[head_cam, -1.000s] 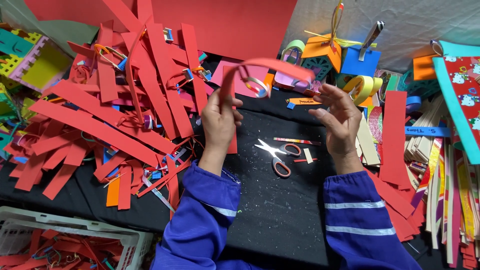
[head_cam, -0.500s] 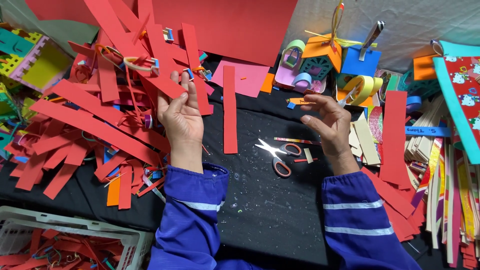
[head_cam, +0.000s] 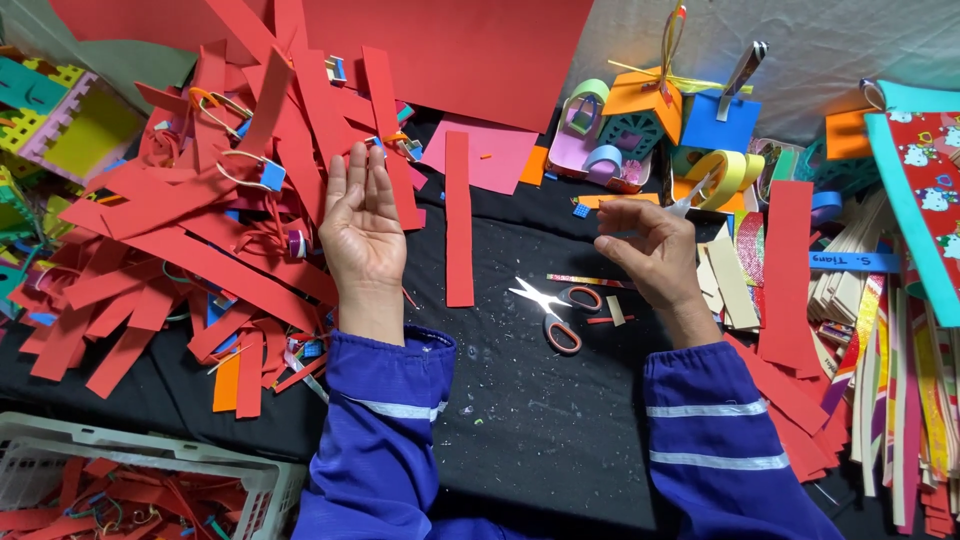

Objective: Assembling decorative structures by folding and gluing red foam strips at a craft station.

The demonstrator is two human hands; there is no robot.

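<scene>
Hands apart over a paper-strewn black mat

Nearest, I see orange-handled scissors [head_cam: 552,312] lying unheld; my right hand [head_cam: 650,250] pinches a thin pale sliver, my left hand [head_cam: 362,225] rests flat and empty on the heap of red paper strips [head_cam: 215,220], a single long red strip [head_cam: 458,220] between them.

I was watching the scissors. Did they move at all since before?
No. The scissors lie open on the black cloth, just right of the lone red strip, as before. Only the hands moved.
</scene>
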